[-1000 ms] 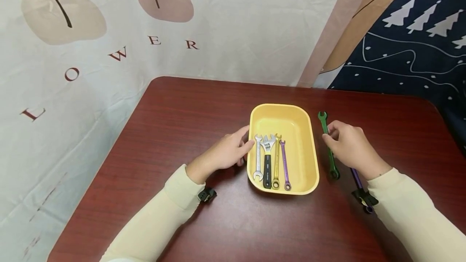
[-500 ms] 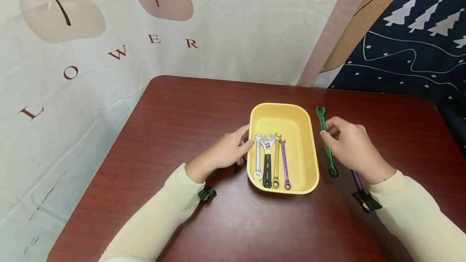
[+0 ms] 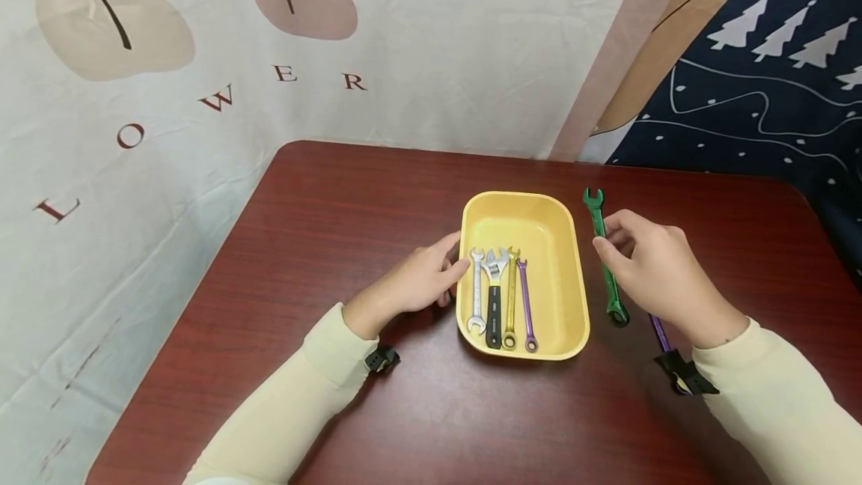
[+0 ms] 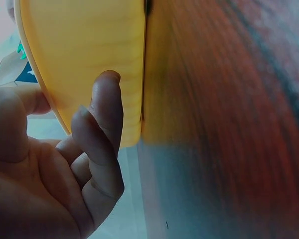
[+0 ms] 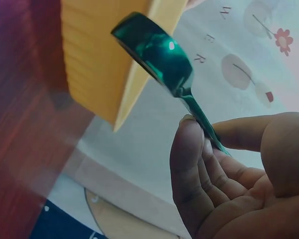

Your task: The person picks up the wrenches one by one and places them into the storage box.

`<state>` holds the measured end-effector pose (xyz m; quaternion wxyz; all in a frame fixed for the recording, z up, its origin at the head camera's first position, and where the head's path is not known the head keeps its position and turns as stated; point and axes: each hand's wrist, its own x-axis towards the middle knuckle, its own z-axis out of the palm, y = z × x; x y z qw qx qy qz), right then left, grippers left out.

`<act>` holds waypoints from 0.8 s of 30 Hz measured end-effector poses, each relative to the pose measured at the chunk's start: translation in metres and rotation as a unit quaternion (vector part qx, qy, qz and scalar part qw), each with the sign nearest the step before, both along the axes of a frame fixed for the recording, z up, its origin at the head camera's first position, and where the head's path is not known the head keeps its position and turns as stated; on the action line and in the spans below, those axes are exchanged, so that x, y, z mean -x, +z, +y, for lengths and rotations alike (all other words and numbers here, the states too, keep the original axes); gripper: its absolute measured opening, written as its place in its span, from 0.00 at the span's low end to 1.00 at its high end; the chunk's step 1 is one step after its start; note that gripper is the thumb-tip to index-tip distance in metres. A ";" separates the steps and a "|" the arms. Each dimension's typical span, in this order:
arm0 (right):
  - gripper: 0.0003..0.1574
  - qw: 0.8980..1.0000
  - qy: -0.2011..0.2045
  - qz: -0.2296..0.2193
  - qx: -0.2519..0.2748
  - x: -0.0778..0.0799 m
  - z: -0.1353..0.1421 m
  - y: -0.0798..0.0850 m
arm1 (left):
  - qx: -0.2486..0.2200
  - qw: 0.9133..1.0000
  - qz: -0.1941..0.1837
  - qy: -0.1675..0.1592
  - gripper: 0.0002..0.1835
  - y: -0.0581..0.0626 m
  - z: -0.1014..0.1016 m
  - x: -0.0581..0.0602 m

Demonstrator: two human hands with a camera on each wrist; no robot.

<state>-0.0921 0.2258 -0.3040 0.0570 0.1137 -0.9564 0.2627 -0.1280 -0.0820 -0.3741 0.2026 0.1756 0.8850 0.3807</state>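
Observation:
My right hand (image 3: 656,268) pinches a green combination wrench (image 3: 611,287) by its shank, just right of the yellow plastic tub (image 3: 559,305). The open jaw points away from me. In the right wrist view, the wrench's ring end (image 5: 159,55) overlaps the tub's wall. My left hand (image 3: 420,279) holds the tub's left side, thumb over the rim and bent fingers (image 4: 107,99) along the outer wall. Inside the tub lie a silver open-end wrench (image 3: 477,290), a black-handled adjustable wrench (image 3: 494,313), a gold wrench (image 3: 512,302) and a small purple wrench (image 3: 527,309).
Another purple wrench (image 3: 660,334) lies on the dark red table (image 3: 323,245), partly hidden under the right wrist and its strap. Behind the table hangs a pale printed cloth (image 3: 458,43), with a navy cloth patterned with trees (image 3: 741,118) at the right.
The right hand, with the green wrench, has shifted slightly farther from me and upward in the head view. The left hand and the tub have stayed in place.

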 end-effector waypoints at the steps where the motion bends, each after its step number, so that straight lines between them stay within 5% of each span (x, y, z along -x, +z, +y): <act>1: 0.10 1.000 0.002 0.004 0.002 -0.001 -0.001 0.001 | 0.001 1.000 0.000 0.000 0.32 0.000 0.000 0.000; 13: 0.11 0.998 0.032 0.051 0.031 -0.008 -0.023 0.004 | -0.003 1.000 0.002 0.002 0.31 -0.003 -0.001 0.001; 24: 0.12 0.997 0.040 -0.014 0.057 -0.005 -0.041 -0.012 | 0.002 1.000 0.006 0.001 0.32 -0.003 -0.001 0.001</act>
